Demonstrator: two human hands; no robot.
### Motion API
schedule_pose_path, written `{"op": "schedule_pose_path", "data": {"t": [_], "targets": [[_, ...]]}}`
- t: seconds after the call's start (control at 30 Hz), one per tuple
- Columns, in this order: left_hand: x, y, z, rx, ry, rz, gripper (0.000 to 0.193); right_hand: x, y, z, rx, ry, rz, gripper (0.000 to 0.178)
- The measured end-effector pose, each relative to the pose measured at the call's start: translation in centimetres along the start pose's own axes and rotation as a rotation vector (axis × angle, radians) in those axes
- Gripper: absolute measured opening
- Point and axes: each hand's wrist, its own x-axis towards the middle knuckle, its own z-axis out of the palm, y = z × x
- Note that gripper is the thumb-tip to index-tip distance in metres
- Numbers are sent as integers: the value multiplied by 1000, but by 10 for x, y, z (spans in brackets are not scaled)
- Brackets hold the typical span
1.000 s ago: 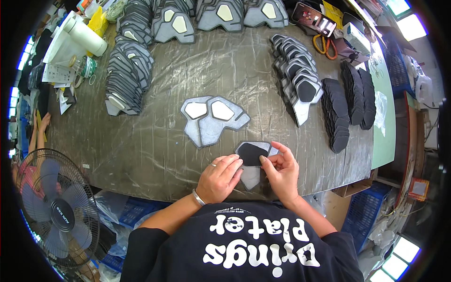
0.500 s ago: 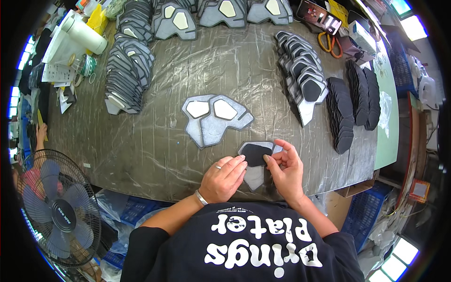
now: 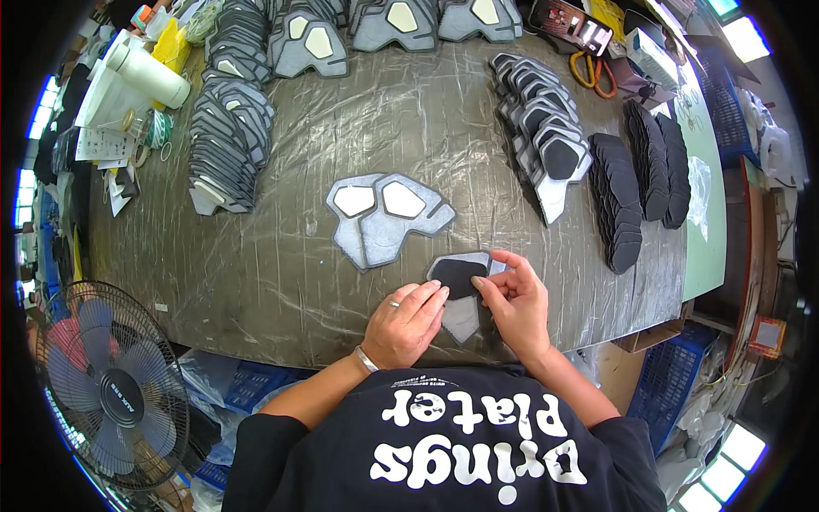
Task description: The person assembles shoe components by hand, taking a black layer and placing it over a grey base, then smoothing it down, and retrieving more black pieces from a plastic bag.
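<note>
White-lettered black shirt (image 3: pixel 448 444), lettered fan hub (image 3: pixel 122 398)

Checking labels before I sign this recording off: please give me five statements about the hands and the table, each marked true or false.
1. The right hand is at the right edge of the black pad. True.
2. The left hand rests on the grey piece with two white panels. False: the left hand's fingertips are at the black pad, and that grey piece lies farther from the person.
3. The black pad lies over part of a smaller grey piece. True.
4. The rows of loose black pads are on the left side of the table. False: they are on the right side.
5. There is a silver band on the left wrist. True.
</note>
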Motion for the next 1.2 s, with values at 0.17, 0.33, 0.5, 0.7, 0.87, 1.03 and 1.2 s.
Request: {"op": "schedule_pose_path", "data": {"t": [0.17,0.33,0.5,0.7,0.87,1.03,1.2], "targets": [[0,-1,2,58,-39,7,36,5,-3,0,-15,6,87,33],[-1,0,4,127,-76,9,39,5,-6,0,-16,2,120,31],[0,0,4,141,-93,14,41,5,-3,0,-5,6,106,30],[13,13,6,263,-156,-21,47,5,-1,0,-55,3,58,27],[15,14,4,436,-233,34,48,7,-19,-8,-729,-5,-213,26],[11,15,9,431,-259,11,50,-4,-5,-8,-802,-130,-674,49],[9,13,2,271,-343,-80,62,-7,7,-9,-976,-366,-633,81]]}}
